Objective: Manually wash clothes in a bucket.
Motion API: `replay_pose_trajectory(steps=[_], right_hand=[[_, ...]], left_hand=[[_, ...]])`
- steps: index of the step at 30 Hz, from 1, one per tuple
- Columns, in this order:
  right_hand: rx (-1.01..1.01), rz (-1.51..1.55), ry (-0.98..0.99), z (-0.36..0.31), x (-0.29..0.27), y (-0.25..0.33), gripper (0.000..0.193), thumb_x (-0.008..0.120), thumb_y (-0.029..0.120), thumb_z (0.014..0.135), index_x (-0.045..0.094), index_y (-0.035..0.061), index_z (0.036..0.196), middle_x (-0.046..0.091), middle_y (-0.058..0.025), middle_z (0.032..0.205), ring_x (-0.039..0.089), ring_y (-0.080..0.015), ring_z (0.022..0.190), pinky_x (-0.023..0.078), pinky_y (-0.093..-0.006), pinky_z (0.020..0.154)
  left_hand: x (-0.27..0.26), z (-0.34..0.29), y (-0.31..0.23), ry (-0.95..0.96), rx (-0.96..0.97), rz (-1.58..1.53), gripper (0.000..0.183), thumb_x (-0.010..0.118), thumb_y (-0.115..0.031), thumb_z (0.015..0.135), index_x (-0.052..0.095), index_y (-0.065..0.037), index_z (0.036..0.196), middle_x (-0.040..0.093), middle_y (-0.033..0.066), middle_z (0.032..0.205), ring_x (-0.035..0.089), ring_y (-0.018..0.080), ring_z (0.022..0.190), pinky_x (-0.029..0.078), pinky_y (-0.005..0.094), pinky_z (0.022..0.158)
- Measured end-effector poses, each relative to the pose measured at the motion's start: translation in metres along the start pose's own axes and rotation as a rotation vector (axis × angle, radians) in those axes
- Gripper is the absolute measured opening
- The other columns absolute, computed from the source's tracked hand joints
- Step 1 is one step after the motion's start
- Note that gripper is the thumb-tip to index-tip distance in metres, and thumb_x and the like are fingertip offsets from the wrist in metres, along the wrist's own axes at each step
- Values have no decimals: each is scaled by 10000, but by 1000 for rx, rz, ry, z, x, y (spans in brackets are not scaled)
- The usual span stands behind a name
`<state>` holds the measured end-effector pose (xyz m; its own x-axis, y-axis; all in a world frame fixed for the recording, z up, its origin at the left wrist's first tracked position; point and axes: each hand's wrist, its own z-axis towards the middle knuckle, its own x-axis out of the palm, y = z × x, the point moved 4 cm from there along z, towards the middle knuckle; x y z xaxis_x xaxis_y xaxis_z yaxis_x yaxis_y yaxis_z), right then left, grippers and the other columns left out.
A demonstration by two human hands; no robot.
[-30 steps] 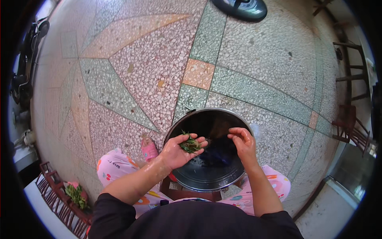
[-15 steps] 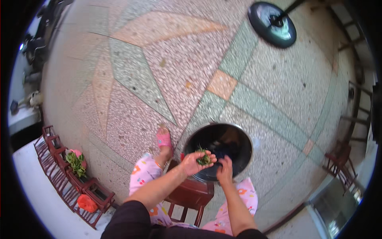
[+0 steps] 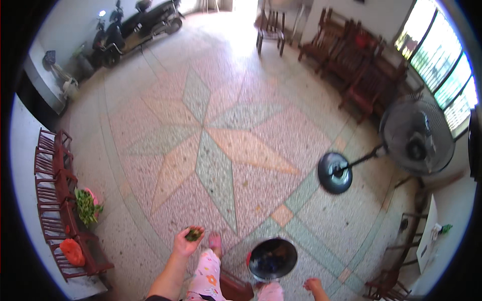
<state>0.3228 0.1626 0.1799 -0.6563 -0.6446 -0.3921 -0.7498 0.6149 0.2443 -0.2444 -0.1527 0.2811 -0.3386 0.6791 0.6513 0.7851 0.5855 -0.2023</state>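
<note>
My left hand (image 3: 189,241) is raised left of my knee, palm up, with its fingers cupped around a small clump of dark green leaves (image 3: 193,234). Low on the right, my right hand (image 3: 313,285) hovers apart from the basin, its fingers curled in; I cannot make out anything between them. A round, dark metal basin (image 3: 290,249) with a shiny rim stands on the floor between the two hands, close to my knees. Its inside is dark, and what lies in it is unclear. Neither hand touches it.
Reddish-brown wood (image 3: 236,288) shows between my legs. A pedestal fan (image 3: 416,138) stands at right. Along the left wall, wooden chairs (image 3: 63,175) bear leafy greens (image 3: 88,206) and a red bag (image 3: 73,252). Scooters (image 3: 138,30) and more wooden chairs (image 3: 346,50) stand far off.
The head view has tilted up toward the room. My left hand has moved left, away from the basin, with the leaves; my right hand has drawn away to the right.
</note>
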Motion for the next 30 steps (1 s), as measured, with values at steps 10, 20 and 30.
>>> replay_pose_trajectory(steps=[10,20,30], right_hand=[[-163,-213,307,-201,102,216,398,499,306,826,446,32,1109,577,-115,967,585,-249,877,458,-372,736],[-196,-277,319,-170,194,421,459,540,312,778,426,100,1169,558,-124,959,577,-253,794,469,-410,644],[-406,-795,323,81,200,617,228,534,268,791,567,67,891,621,-117,809,601,-196,646,479,-345,565]], left_hand=[[25,-51,-219,-146,258,-204,199,357,-154,828,507,-24,812,580,192,847,572,356,803,473,473,674],[121,37,-316,-104,305,-279,203,387,-169,820,520,-17,836,585,180,860,572,349,812,468,464,700],[225,178,-430,-172,476,-350,216,418,-162,805,558,-7,753,609,172,806,586,323,810,467,466,743]])
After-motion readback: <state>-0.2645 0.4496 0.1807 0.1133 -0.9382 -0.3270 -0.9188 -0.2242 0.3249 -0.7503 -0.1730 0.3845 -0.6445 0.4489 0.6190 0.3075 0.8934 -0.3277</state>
